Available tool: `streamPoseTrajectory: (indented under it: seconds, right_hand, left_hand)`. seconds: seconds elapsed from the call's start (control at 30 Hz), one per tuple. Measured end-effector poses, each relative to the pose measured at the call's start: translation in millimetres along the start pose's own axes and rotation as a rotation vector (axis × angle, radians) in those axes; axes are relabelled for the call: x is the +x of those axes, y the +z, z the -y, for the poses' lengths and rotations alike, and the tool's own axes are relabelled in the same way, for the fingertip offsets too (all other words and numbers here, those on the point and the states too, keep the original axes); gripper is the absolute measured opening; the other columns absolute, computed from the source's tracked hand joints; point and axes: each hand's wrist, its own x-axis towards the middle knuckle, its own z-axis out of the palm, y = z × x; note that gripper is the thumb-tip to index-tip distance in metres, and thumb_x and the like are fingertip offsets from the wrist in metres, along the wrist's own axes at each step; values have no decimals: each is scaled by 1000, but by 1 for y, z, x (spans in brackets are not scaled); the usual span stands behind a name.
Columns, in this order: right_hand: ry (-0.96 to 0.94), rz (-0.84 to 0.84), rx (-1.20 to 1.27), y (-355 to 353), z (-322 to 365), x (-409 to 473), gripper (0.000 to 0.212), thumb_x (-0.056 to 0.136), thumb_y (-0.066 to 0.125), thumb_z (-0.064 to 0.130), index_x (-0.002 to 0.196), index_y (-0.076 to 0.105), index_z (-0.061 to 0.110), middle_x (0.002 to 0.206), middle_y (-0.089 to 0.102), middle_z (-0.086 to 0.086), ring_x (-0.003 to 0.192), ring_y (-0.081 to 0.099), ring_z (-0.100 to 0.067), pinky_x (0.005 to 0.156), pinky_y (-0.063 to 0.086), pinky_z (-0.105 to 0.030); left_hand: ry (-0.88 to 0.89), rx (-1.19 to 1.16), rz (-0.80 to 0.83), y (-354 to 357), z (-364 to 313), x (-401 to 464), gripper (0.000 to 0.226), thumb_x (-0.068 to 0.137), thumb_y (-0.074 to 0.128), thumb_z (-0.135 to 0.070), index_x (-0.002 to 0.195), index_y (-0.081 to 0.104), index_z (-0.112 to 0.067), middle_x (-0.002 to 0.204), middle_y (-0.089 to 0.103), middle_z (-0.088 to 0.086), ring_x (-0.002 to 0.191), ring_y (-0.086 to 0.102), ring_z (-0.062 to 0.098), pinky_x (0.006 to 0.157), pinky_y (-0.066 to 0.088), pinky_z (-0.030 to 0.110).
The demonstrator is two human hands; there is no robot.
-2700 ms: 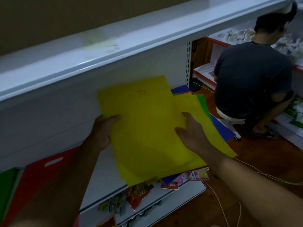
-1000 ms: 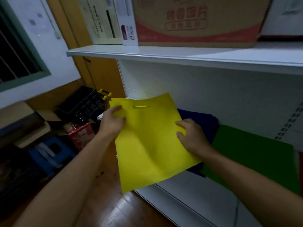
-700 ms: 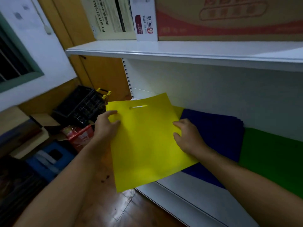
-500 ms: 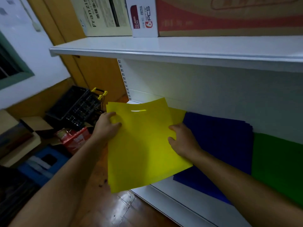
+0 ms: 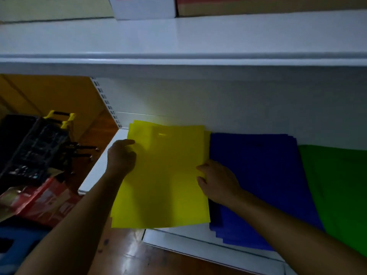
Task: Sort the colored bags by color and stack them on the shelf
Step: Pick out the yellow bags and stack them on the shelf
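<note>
A yellow bag with a cut-out handle lies flat on a yellow pile at the left end of the white shelf. My left hand holds its left edge, thumb on top. My right hand grips its right edge with curled fingers and rests partly over the blue stack. A green stack lies to the right of the blue one. The yellow bags overhang the shelf's front edge.
A white upper shelf juts out overhead and carries cardboard boxes. Left of the shelving stand a black crate and a red carton on the wooden floor.
Both hands have carried the yellow bag from mid-air down and back onto the yellow pile on the shelf. My view has moved closer and tipped downward.
</note>
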Motion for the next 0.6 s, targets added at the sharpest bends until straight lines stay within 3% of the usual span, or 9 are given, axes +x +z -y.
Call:
streamPoseTrajectory:
  seconds: [0.1, 0.2, 0.33, 0.47, 0.6]
  right_hand:
    - [67, 57, -79, 12, 2, 10, 51, 99, 43, 42, 145, 40, 20, 142, 41, -4, 130, 36, -25, 103, 36, -36]
    - [110, 111, -193, 23, 7, 16, 55, 97, 42, 49, 146, 38, 23, 145, 34, -7, 132, 28, -28, 106, 30, -38]
    - [143, 114, -243, 28, 14, 19, 53, 99, 40, 44, 145, 37, 20, 149, 26, -10, 134, 24, -30, 109, 26, -41]
    - [176, 100, -235, 29, 18, 16, 53, 98, 41, 45, 144, 37, 19, 147, 31, -10, 131, 28, -30, 108, 27, -40]
    - [204, 61, -223, 26, 15, 10, 54, 98, 41, 46, 145, 36, 19, 148, 31, -9, 131, 29, -30, 108, 28, -41]
  left_hand:
    - [19, 36, 135, 23, 12, 25, 50, 81, 72, -9, 129, 57, -3, 134, 52, 21, 110, 58, 36, 94, 45, 39]
    - [49, 201, 341, 41, 27, 43, 66, 80, 77, -28, 135, 49, -4, 145, 40, 21, 130, 41, 39, 107, 33, 44]
    - [148, 232, 416, 51, 40, 50, 50, 74, 80, -36, 113, 64, -9, 127, 55, 19, 118, 50, 37, 98, 35, 41]
    - [158, 162, 421, 50, 42, 55, 80, 63, 82, -46, 127, 57, -6, 134, 52, 22, 122, 49, 40, 103, 37, 45]
    - [168, 200, 459, 58, 39, 58, 79, 67, 86, -35, 134, 52, -9, 139, 47, 22, 125, 45, 41, 105, 37, 46]
